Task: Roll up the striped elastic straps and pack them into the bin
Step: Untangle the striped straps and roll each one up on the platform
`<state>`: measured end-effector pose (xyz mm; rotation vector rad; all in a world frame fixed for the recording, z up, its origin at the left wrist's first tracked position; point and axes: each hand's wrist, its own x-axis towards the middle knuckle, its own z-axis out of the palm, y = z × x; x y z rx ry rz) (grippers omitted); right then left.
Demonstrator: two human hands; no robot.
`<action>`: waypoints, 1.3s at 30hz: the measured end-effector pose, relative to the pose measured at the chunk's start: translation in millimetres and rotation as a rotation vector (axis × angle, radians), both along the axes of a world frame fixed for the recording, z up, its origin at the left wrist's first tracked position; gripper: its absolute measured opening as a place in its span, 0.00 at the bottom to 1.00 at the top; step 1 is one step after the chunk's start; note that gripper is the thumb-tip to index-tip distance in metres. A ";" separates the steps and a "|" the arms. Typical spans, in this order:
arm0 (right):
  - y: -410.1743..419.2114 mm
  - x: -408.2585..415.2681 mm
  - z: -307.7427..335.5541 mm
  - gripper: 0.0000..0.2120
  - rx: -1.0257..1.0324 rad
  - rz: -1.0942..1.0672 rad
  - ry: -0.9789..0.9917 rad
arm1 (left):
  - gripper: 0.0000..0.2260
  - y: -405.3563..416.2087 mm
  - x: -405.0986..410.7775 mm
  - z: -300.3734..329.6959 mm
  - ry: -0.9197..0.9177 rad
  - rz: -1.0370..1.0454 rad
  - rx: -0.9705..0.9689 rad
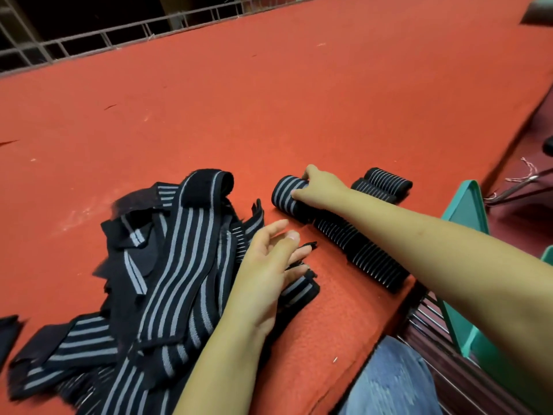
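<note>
A heap of loose black straps with grey stripes (167, 283) lies on the red felt table (269, 100) at the lower left. My right hand (321, 187) grips a rolled strap (285, 193) at the far end of a row of rolled straps (362, 253) that runs along the table's right edge. More rolled straps (386, 182) lie just beyond my right wrist. My left hand (269, 265) hovers with fingers spread over the right edge of the heap, above a partly rolled strap (302, 290). A teal bin (462, 217) shows beside the table on the right.
A metal railing (104, 40) borders the table's far edge. The table's right edge drops to a dark red floor (523, 205). Metal bars (428, 313) sit below the edge by the bin. My denim-clad knee (389, 381) shows at the bottom.
</note>
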<state>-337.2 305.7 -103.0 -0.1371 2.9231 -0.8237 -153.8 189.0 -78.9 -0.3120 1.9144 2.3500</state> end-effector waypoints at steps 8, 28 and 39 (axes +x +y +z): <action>-8.6 33.0 28.3 0.29 -0.016 0.113 0.240 | 0.11 -36.8 30.9 18.5 0.060 0.124 0.041; -284.8 258.9 48.8 0.21 -0.434 0.786 0.072 | 0.30 -349.5 154.8 -28.5 -0.232 0.856 -0.862; -272.9 272.8 20.4 0.16 -0.643 0.601 -0.145 | 0.14 -377.4 143.0 -44.3 -0.246 0.819 -0.740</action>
